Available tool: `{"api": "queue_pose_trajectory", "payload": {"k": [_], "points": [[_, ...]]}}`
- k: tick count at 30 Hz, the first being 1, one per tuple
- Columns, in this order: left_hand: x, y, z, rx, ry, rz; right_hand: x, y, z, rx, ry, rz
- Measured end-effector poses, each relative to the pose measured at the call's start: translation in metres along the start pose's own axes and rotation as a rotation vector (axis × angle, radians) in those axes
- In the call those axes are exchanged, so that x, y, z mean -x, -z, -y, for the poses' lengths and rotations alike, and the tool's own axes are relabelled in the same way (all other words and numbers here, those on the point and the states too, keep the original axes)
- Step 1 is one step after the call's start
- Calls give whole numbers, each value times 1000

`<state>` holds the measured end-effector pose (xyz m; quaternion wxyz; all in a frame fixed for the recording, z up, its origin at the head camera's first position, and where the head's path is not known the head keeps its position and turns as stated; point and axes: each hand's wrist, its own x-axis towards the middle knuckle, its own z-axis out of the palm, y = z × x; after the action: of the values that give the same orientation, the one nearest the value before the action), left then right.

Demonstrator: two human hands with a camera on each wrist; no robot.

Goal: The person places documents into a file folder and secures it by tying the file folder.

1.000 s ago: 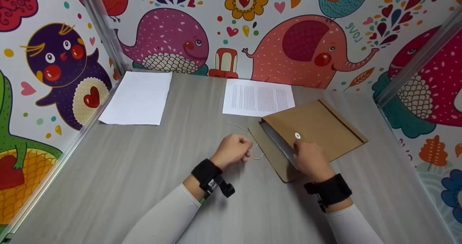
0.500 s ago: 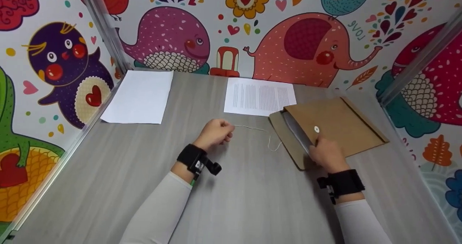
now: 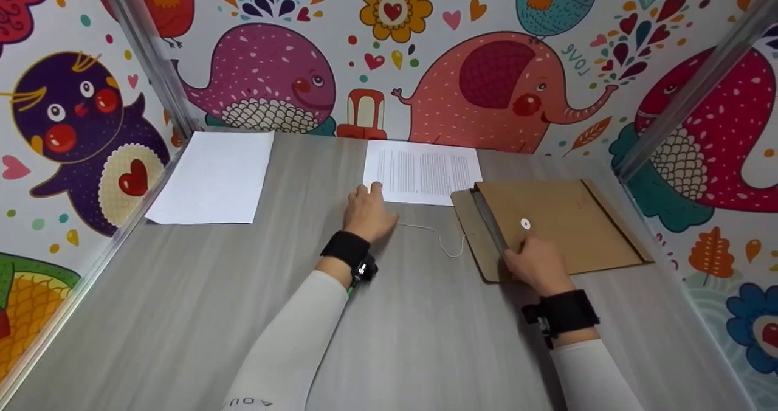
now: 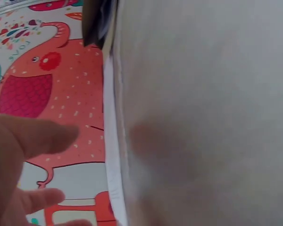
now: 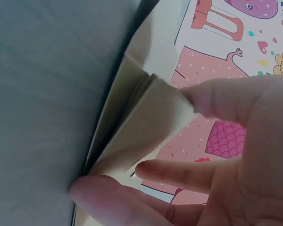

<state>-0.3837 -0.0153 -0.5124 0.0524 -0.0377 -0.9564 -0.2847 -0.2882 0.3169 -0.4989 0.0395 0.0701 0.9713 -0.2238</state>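
Note:
A brown paper envelope [image 3: 571,222] lies at the right with its flap [image 3: 468,231] folded out to the left and its mouth parted. A white round button [image 3: 526,224] sits on its front panel. My right hand [image 3: 538,265] grips the envelope at the mouth's edge; the thumb [image 5: 217,101] lies against the panel's edge in the right wrist view. From the flap a thin white string [image 3: 440,241] trails across the table and ends right at my left thumb. The left hand [image 3: 368,213] is spread, its fingertips over the near-left corner of a printed sheet [image 3: 422,171].
A blank white sheet [image 3: 209,177] lies at the table's back left. Cartoon-printed walls [image 3: 292,76] with metal corner posts [image 3: 143,52] enclose the grey wood-grain table [image 3: 395,338].
The left hand first drew the string out leftward, then its fingers spread and it moved forward to the printed sheet. The envelope slid right with my right hand on it and turned slightly.

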Motion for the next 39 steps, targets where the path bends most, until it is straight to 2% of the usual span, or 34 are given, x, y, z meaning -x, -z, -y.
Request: {"api": "queue_pose_trajectory", "payload": {"k": [4, 7, 9, 12, 16, 20, 24, 28, 32, 36, 39], "points": [[-17, -4, -1, -71, 22, 19, -1, 1, -1, 9, -8, 13], [-29, -5, -3, -69, 44, 26, -2, 1, -4, 29, -12, -6], [-34, -6, -5, -65, 88, 53, -2, 1, -7, 40, -9, -30], [-38, -8, -5, -73, 173, 90, -3, -1, -10, 60, -2, -55], [-41, -10, -8, -119, 239, 110, -4, -2, -12, 70, -2, -69], [-43, -12, -11, -178, 269, 143, -3, 4, -9, 58, 27, -137], [-44, -12, -16, -189, 249, 175, -6, 10, 0, -46, 58, -187], [-42, -7, -20, -263, 222, 189, -16, -10, 22, -167, 68, -191], [-37, -1, -21, -382, 221, 203, -28, -35, 53, -223, 103, -204], [-18, 6, -14, -417, 225, 198, -32, -46, 80, -251, 112, -197], [-1, 8, -10, -416, 233, 171, -31, -51, 89, -260, 77, -195]]}}
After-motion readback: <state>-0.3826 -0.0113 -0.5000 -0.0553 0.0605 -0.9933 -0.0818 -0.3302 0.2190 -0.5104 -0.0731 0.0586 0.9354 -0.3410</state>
